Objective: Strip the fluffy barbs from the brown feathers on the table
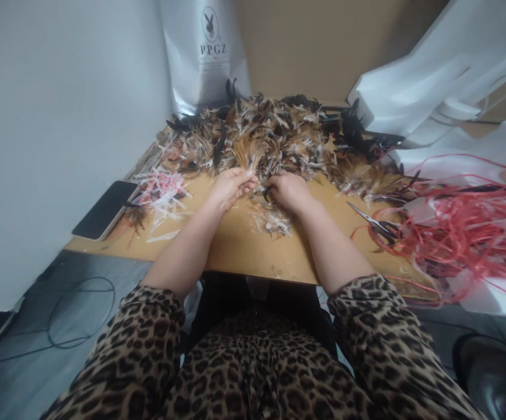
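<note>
A large heap of brown and black feathers covers the back of the tabletop. My left hand pinches a small bunch of golden-brown feathers by its pale base, the tips fanning upward. Beside it, my right hand reaches into the near edge of the heap with its fingers curled down. Its fingertips are hidden, so what they grip does not show. A few loose pale feather scraps lie on the tabletop just below my hands.
To the left lie a phone and a pile of white and pink strips. Scissors rest at the right beside tangled red strings. A silver printed bag stands behind; white plastic sheeting is at the back right.
</note>
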Motion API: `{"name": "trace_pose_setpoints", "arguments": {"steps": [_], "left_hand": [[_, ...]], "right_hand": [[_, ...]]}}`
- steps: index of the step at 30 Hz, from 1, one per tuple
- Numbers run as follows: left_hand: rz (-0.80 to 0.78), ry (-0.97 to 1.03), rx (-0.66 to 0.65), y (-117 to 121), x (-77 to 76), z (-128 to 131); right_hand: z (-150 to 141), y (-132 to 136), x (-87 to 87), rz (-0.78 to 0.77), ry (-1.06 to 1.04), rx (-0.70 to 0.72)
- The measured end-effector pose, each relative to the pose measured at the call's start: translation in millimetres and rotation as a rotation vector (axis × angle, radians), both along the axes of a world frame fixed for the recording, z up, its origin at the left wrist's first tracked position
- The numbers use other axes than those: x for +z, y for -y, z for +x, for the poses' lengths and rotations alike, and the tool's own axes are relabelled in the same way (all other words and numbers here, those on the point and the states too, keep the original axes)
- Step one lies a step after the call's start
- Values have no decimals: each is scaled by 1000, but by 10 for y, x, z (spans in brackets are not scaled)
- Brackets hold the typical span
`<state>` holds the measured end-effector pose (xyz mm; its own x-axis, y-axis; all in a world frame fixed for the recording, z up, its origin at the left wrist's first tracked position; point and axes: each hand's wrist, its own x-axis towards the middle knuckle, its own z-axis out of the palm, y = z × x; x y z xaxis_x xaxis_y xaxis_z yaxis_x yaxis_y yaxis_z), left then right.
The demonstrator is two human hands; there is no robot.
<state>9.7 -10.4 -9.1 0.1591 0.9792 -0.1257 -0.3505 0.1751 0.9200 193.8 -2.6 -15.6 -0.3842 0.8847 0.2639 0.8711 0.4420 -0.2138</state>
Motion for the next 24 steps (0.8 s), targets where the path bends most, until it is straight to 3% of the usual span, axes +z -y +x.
{"name": "trace_pose_setpoints", "arguments": {"steps": [2, 5, 9, 11, 15, 24], "left_hand": [[-11, 13, 11, -11, -10, -2], [-54, 55, 30, -18, -4, -5], [-138, 139, -15, -6, 20, -10], [-166, 177, -71, 5, 28, -11], [-202, 223, -157, 35, 56, -10], [-314, 313, -271, 78, 79, -29]], "right_hand": [[2, -23, -8, -1, -99, -28], [14, -76, 6, -74, -521, -60], [-59, -84, 51, -416, -1242, -63], [-129, -51, 69, -602, -1463, -31], [-242, 25, 77, -812, -1594, 62], [-279, 68, 64, -901, -1645, 101]]}}
